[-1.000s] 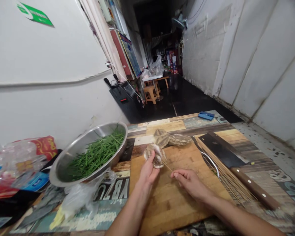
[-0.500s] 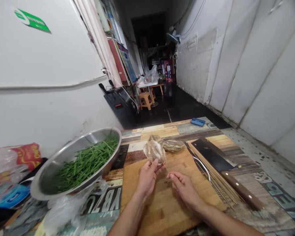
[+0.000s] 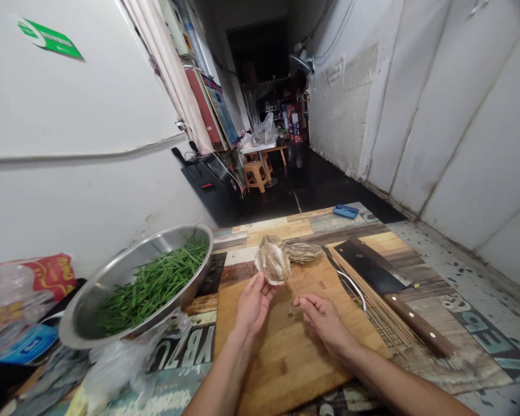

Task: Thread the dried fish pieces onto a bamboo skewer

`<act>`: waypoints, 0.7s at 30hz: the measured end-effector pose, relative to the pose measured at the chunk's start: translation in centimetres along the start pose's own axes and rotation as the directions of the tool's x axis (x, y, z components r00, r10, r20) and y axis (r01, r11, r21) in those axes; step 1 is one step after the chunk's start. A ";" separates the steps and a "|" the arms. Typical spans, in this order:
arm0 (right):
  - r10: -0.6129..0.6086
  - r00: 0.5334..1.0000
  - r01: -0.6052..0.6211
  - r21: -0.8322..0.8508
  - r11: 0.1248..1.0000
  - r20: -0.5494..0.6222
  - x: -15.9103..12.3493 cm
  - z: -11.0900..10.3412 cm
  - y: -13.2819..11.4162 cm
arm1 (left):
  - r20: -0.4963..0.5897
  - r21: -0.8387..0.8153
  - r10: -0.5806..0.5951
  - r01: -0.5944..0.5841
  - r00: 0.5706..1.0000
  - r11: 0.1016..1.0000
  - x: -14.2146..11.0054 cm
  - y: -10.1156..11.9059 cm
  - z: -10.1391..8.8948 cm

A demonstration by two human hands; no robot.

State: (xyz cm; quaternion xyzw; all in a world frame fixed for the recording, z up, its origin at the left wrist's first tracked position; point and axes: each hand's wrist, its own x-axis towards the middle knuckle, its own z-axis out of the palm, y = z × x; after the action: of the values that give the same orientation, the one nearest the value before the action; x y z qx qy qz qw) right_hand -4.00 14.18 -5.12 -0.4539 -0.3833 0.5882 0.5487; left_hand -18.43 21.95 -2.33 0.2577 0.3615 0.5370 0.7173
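Threading step, by the look of it. L hand (image 3: 252, 301) pinches a pale, thin folded piece of food (image 3: 273, 263) just above its fingertips, held up over the cutting board (image 3: 286, 352). R hand (image 3: 323, 319) is closed round a thin skewer (image 3: 291, 287), tip right at the piece's lower edge. Next move needs a steady, straight push w/ the piece held taut. More skewers (image 3: 375, 306) and cleaver (image 3: 385, 283) lie right of the R hand; bowl of greens (image 3: 143, 283) left of the L.
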 end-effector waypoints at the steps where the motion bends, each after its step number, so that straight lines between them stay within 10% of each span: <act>1: 0.009 1.000 -0.009 0.016 1.000 -0.004 0.0 0.0 -0.1 | -0.034 0.012 0.001 -0.001 0.999 1.000 0.2 0.1 -0.2; 7: 0.043 0.999 -0.043 0.057 0.997 -0.003 0.0 0.3 -0.2 | -0.112 -0.039 -0.033 0.029 0.993 0.999 0.2 0.9 0.0; 13: -0.253 0.967 0.235 -0.346 0.908 -0.007 -0.1 -1.8 -3.6 | -0.078 0.043 -0.132 0.135 0.988 0.990 -0.6 1.0 0.4; 17: -0.467 0.883 0.282 -0.753 0.595 -0.038 2.0 -6.8 -8.4 | -0.058 0.213 -0.137 0.146 0.989 0.966 -1.2 0.8 0.4; 21: -0.369 0.928 -0.004 -0.989 0.149 -0.059 6.9 -12.9 -10.9 | -0.100 0.244 -0.143 0.164 0.985 0.956 -1.4 0.7 0.2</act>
State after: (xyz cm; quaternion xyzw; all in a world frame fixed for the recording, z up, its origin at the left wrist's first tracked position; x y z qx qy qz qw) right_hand 11.66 21.56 0.69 -0.7278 -0.6378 0.0586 0.2450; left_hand -18.92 20.82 -1.37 0.2953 0.4744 0.4396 0.7032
